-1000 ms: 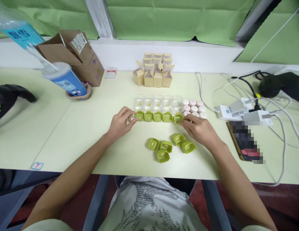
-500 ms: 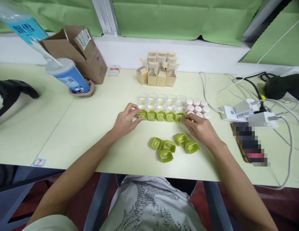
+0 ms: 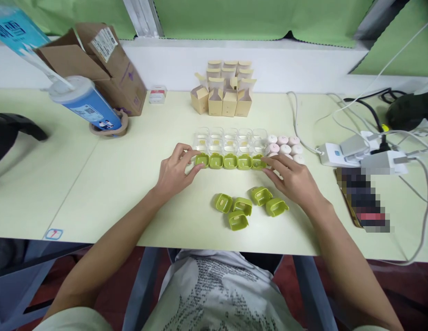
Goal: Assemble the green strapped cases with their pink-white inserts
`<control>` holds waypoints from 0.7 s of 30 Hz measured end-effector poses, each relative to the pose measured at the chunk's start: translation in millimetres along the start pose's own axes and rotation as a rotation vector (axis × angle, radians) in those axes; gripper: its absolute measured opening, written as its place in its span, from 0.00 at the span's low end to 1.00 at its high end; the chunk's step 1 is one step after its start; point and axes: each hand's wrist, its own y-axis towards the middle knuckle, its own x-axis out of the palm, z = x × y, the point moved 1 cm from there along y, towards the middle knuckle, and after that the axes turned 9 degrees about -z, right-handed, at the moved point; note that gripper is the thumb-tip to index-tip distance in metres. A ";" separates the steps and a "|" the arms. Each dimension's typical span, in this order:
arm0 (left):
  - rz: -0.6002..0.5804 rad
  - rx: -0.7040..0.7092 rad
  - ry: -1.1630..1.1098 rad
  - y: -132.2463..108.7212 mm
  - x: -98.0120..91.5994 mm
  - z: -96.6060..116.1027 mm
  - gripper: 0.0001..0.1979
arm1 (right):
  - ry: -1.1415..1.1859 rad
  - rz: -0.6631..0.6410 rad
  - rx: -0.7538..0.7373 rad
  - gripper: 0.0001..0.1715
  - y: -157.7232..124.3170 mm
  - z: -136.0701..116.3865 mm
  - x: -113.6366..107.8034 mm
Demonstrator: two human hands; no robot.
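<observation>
At mid-frame we see five green plastic cups (image 3: 231,162) in a row on the table (image 3: 127,184), just below clear plastic containers (image 3: 230,141). Our left hand (image 3: 175,170) has thumb and forefinger apart at the leftmost cup's outer edge; our right hand (image 3: 293,179) has them apart at the rightmost cup's outer edge. We cannot tell whether either pair grips. Below the row, lower centre, lie five loose green cups (image 3: 238,220), well apart from our fingers.

Green sheets (image 3: 220,18) hang above the white wall (image 3: 175,57) here, and a pale desk (image 3: 131,156) stands over dark red flooring (image 3: 285,292).
</observation>
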 end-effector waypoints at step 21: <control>-0.170 -0.063 -0.908 -0.5 -36.2 90.5 0.27 | 0.868 0.234 0.046 0.14 -7.1 -104.2 -36.6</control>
